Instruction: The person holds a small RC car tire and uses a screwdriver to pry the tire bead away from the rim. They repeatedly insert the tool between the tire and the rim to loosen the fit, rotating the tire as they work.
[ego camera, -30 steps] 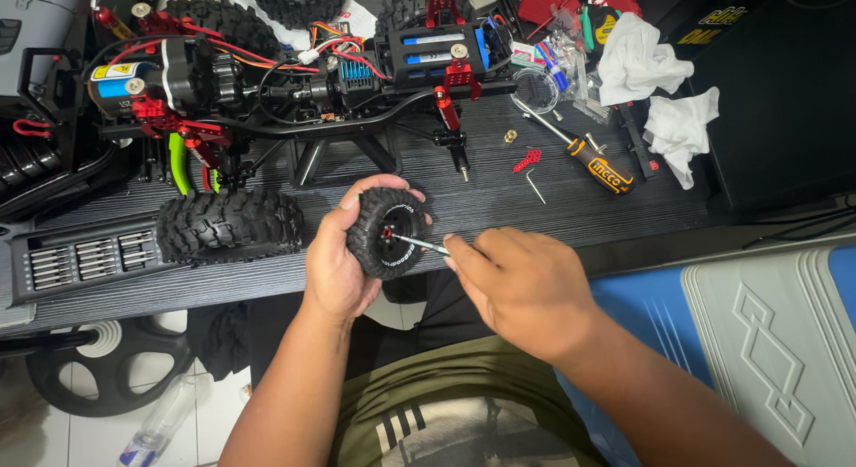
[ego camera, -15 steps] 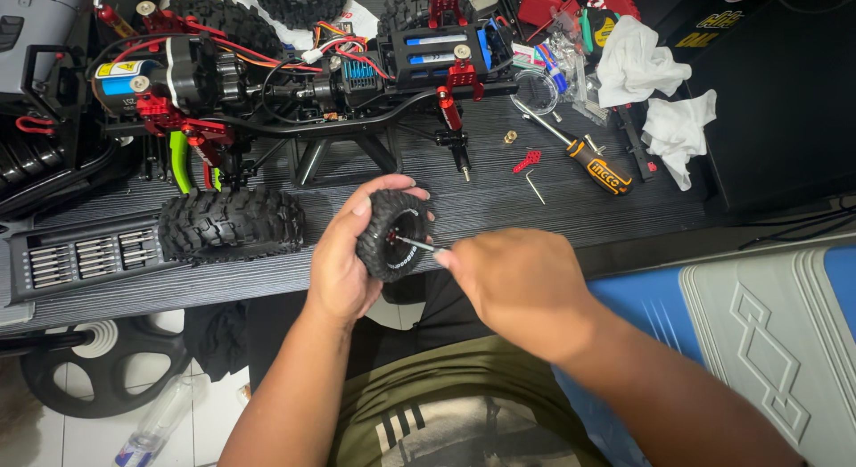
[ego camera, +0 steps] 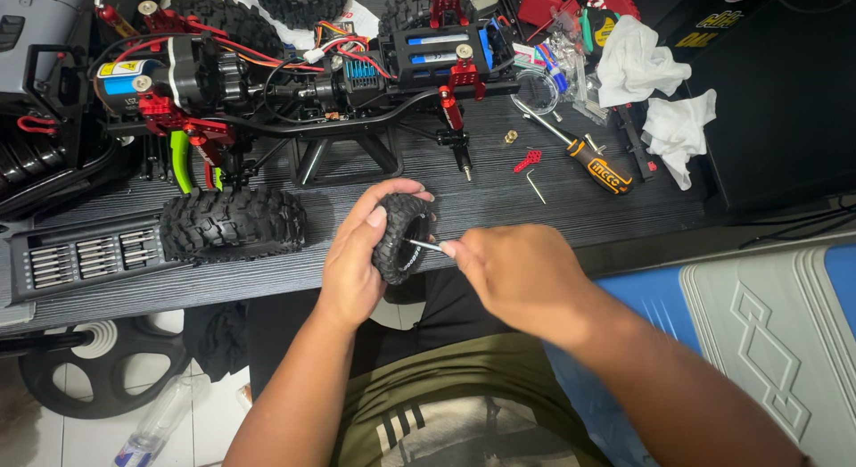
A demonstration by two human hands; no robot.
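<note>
Knobby tyre point(ego camera: 230, 223) and chassis point(ego camera: 303, 83) lie beyond hands' small wheel point(ego camera: 403, 237)

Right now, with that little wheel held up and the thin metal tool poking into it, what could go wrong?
The thin metal tool could slip off the small black knobby wheel and jab the left hand gripping it. The right hand works past the table edge, so a loosened part might drop to the floor. The small brass nut could roll away.
</note>
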